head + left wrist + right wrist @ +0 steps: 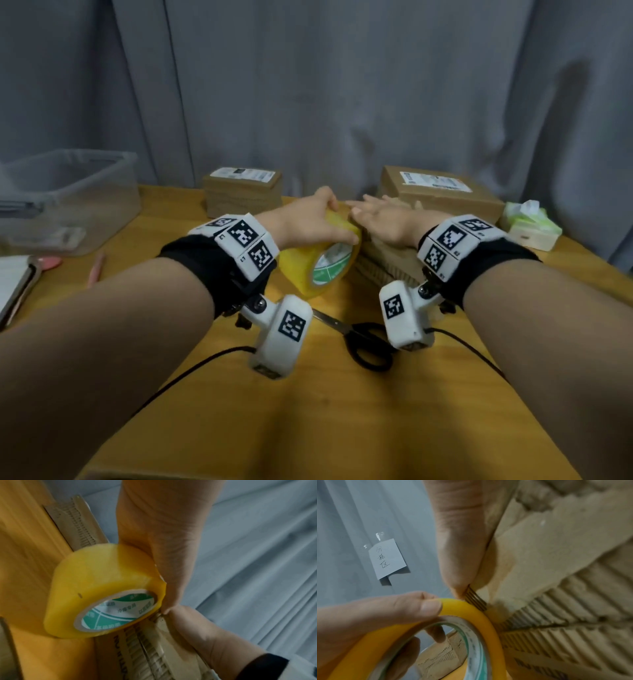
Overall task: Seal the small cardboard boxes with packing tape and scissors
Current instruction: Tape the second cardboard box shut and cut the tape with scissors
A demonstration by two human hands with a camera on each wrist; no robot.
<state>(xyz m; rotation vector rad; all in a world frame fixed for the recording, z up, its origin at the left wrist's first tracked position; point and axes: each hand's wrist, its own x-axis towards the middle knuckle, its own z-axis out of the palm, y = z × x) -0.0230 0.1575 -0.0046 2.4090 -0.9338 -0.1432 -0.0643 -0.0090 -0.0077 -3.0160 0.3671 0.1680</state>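
The left hand [308, 222] grasps the yellow tape roll [318, 260] at the middle of the surface [308, 411], thumb on the rim, fingers through the core. The right hand [387, 222] lies flat with straight fingers on a cardboard box [387, 263] touching the roll. Black scissors [359, 339] lie nearer the front edge.

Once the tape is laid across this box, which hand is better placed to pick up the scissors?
Probably the right hand. It lies flat on the box, holding nothing, while the left hand grips the tape roll. The scissors lie near both wrists.
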